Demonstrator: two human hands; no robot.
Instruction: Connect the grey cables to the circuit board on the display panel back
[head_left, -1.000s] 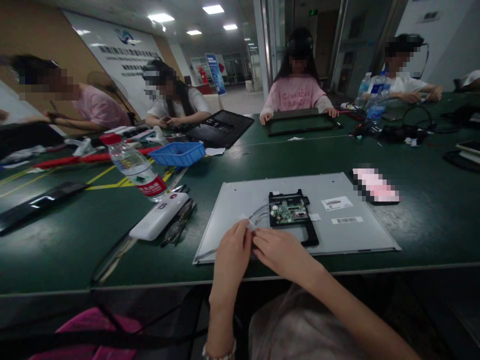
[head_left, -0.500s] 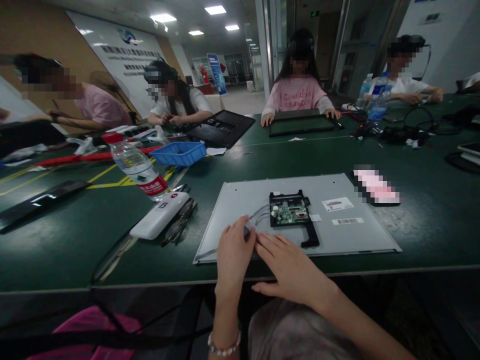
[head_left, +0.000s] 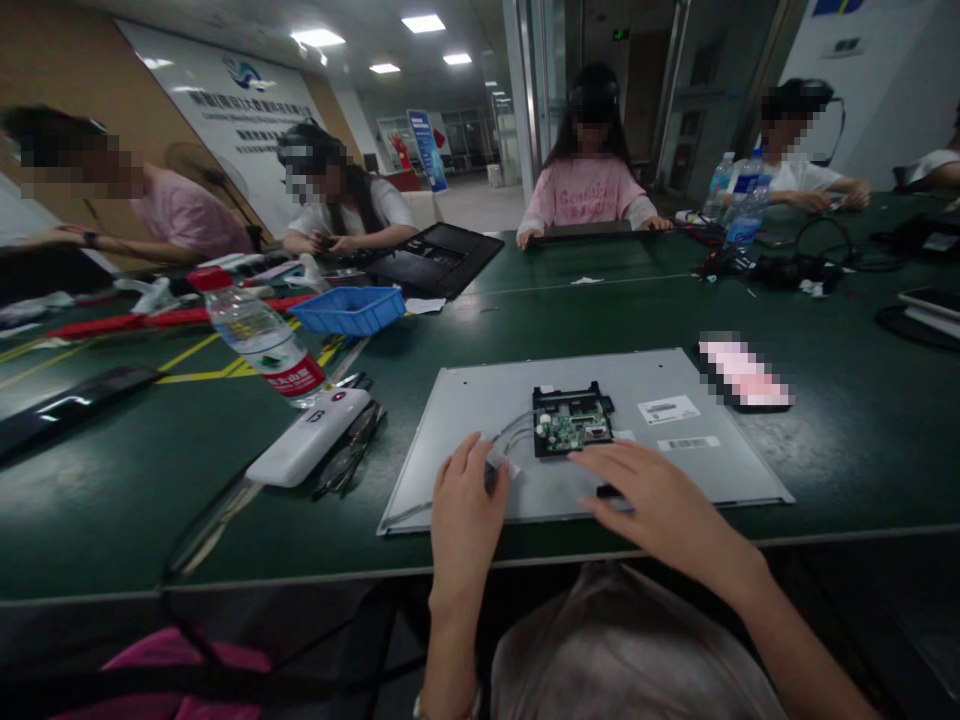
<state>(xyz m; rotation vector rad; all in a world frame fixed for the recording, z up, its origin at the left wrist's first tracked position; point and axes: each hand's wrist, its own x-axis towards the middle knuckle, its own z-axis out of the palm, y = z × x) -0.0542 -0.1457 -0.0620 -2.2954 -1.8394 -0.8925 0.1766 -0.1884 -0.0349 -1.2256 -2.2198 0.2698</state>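
A flat silver display panel point(head_left: 720, 475) lies face down before me, with a green circuit board point(head_left: 574, 430) in a black plastic frame point(head_left: 541, 402) on its back. Thin grey cables point(head_left: 517, 425) curve leftward from the board. Over these cables, beside a translucent piece of tape point(head_left: 513, 468), my left hand point(head_left: 466, 505) is closed, fingers and thumb bent around them; its exact grip is partly hidden. My right hand point(head_left: 652, 490) hovers over the frame's lower arm with fingers spread and nothing in them. It covers most of that arm.
Left of the panel are a white power bank point(head_left: 311, 440), eyeglasses point(head_left: 349, 450), a water bottle point(head_left: 266, 345) and a blue tray point(head_left: 352, 310). A phone point(head_left: 746, 375) lies to the right. Several people sit around the green table point(head_left: 600, 320); one holds a dark frame point(head_left: 600, 237).
My right hand has moved right, away from my left hand, and its fingers have spread. My left hand stays at the cables. The person opposite has tilted the dark frame flatter.
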